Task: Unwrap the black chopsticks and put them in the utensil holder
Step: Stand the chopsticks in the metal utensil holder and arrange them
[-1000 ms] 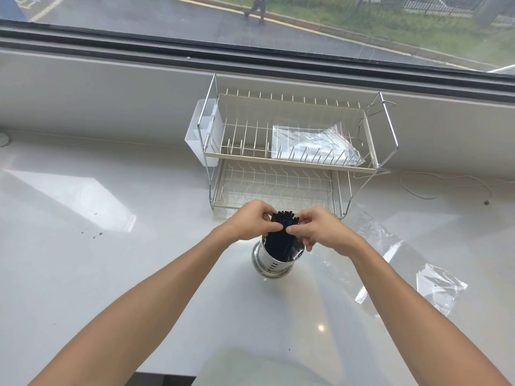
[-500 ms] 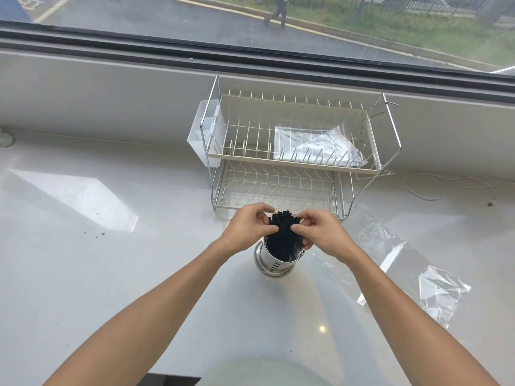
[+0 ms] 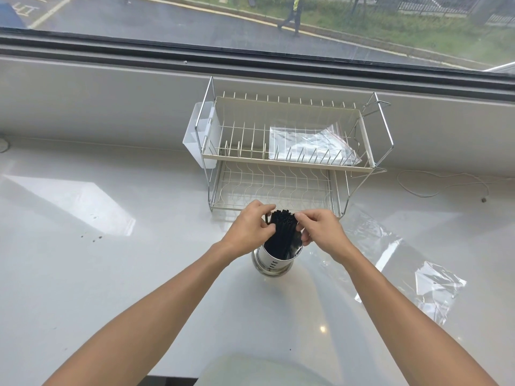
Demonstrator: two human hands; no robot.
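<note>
- The black chopsticks (image 3: 281,234) stand as a bundle in the utensil holder (image 3: 274,260), a shiny metal cup on the white counter (image 3: 111,274), just near of the dish rack (image 3: 289,151).
- The tops of the chopsticks stick out above the holder's rim, leaning slightly to the left.
- The left hand (image 3: 248,229) grips the bundle from the left, its fingers curled round the upper ends; one stick stands a little apart at its fingertips.
- The right hand (image 3: 320,231) pinches the bundle from the right, thumb and fingers closed on the tops.
- Both forearms reach in from the near edge and meet over the holder.
- A clear plastic wrapper (image 3: 434,288) lies flat on the counter to the right of the holder, well apart from it.
- A clear plastic bag (image 3: 309,146) lies on the rack's upper tier, on its right half.
- A white plastic caddy (image 3: 199,137) hangs on the rack's left end.
- A thin white cable (image 3: 434,190) lies on the counter at the far right.
</note>
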